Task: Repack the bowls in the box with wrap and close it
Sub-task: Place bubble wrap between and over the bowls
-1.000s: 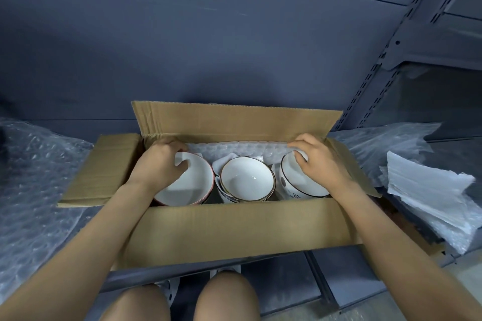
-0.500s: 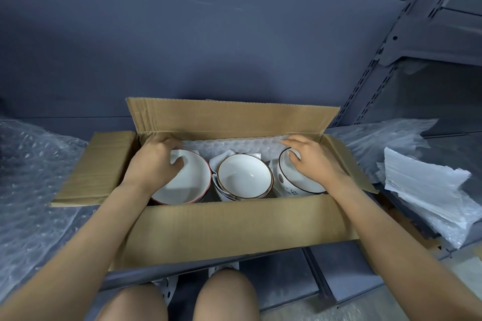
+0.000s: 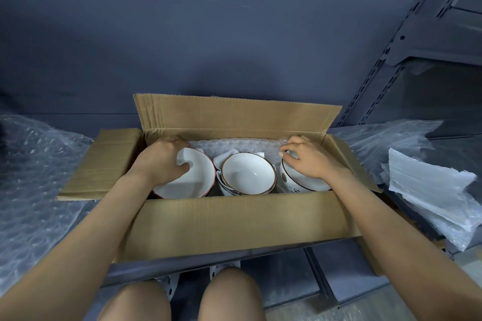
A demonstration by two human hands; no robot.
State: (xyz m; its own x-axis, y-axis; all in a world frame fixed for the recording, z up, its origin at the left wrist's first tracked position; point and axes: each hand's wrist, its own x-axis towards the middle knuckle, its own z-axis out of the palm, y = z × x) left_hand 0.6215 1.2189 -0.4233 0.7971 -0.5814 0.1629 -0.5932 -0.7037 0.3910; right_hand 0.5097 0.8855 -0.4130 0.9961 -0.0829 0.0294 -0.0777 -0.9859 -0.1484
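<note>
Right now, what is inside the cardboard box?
The cardboard box holds three white bowls: red-rimmed bowl, brown-rimmed bowl, black-rimmed bowl. Bubble wrap lines the back. The box bottom is covered.

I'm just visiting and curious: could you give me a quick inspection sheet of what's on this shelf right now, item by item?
Surface: a dark metal shelf carries the open cardboard box.
Job's things: three bowls stand side by side in the box: red-rimmed bowl, brown-rimmed bowl, black-rimmed bowl. Bubble wrap lining shows along the back wall. All flaps are open.
Clutter: loose bubble wrap left of the box; a stack of white foam sheets to the right.
Hands: left hand grips the red-rimmed bowl's rim; right hand rests on the black-rimmed bowl, fingers curled at its far rim.
Cables: nothing seen.
Surroundings: grey back panel, slotted shelf upright.
</note>
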